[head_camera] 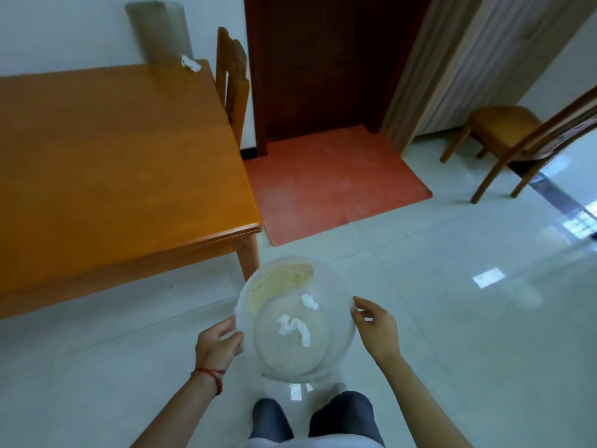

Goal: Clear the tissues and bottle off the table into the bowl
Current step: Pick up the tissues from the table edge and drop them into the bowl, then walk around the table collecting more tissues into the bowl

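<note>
From the head camera, the far corner of the wooden surface [122,163] was the hardest part to read: a tall, blurred, see-through shape [158,30] stood there against the wall, and whether it was the bottle could not be told. Just beside its base lay one crumpled tissue [191,63], resting on the surface near the far edge. The left part of the surface was cut off by the frame. The clear bowl [292,318] was held above the floor, off the near corner of the surface, in front of the person's knees. Inside it lay two white tissues, a small one [309,301] toward the far side and a longer twisted one [294,328] near the middle; a yellowish patch on the bowl's far wall was too vague to identify. The left hand [218,342] gripped the bowl's left rim with fingers curled over it. The right hand [374,328] was loose, fingers spread, with the fingertips at or just touching the right rim. Two chairs [233,82] were visible, one tucked beside the surface, one at the right edge.
</note>
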### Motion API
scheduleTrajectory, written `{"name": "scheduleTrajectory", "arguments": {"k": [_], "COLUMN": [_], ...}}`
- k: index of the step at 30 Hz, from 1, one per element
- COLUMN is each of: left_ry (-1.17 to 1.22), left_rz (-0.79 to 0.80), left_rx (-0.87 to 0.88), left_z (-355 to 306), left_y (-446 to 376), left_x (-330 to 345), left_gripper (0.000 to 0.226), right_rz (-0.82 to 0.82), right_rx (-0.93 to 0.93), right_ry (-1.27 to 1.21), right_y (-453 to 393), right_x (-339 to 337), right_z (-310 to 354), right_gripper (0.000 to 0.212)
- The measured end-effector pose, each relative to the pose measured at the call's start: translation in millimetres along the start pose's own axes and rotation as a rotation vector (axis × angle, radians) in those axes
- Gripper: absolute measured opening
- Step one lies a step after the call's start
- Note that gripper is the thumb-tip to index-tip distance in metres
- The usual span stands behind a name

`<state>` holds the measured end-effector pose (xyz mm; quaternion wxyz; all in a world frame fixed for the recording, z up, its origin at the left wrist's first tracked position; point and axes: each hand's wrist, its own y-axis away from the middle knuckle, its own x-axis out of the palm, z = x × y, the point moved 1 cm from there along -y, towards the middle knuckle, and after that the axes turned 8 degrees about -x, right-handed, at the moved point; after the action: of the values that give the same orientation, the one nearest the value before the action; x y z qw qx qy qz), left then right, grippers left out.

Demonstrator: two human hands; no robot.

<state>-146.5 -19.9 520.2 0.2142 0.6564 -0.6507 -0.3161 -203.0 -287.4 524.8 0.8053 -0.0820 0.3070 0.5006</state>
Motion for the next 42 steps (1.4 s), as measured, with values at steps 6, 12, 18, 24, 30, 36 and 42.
{"name": "scheduleTrajectory", "arguments": {"k": [6, 12, 18, 24, 30, 36, 42], "left_ry": [-0.098, -0.118, -0.128, -0.146, -0.178, -0.2, -0.196], "left_rz": [0.07, 0.119, 0.128, 0.111, 0.127, 0.151, 0.118], "left_rx": [0.037, 0.049, 0.064, 0.085, 0.08, 0.055, 0.072], "left_z": [-17, -27, -34, -42, -65, -109, -172], "left_y": [-1, 8, 20, 18, -9, -72, -132], "left_x": [62, 135, 200, 232, 247, 264, 291], "left_gripper": [0.047, 0.046, 0.045, 0.043, 0.039, 0.037, 0.035], "right_rz": [-0.097, -0.139, -0.111, -0.116, -0.129, -0.124, -0.123], "right_rx": [0.073, 0.12, 0.137, 0.15, 0.159, 0.168, 0.158], "right_ry": [-0.068, -0.113, -0.137, -0.16, -0.189, -0.214, -0.209], "right_y": [-1, -15, -42, -69, -109, -189, -279], "right_x": [-54, -114, -165, -187, -185, -177, -172], "right_z": [-30, -67, -97, -112, -108, -95, -69], "right_gripper": [0.024, 0.024, 0.023, 0.024, 0.023, 0.024, 0.025]}}
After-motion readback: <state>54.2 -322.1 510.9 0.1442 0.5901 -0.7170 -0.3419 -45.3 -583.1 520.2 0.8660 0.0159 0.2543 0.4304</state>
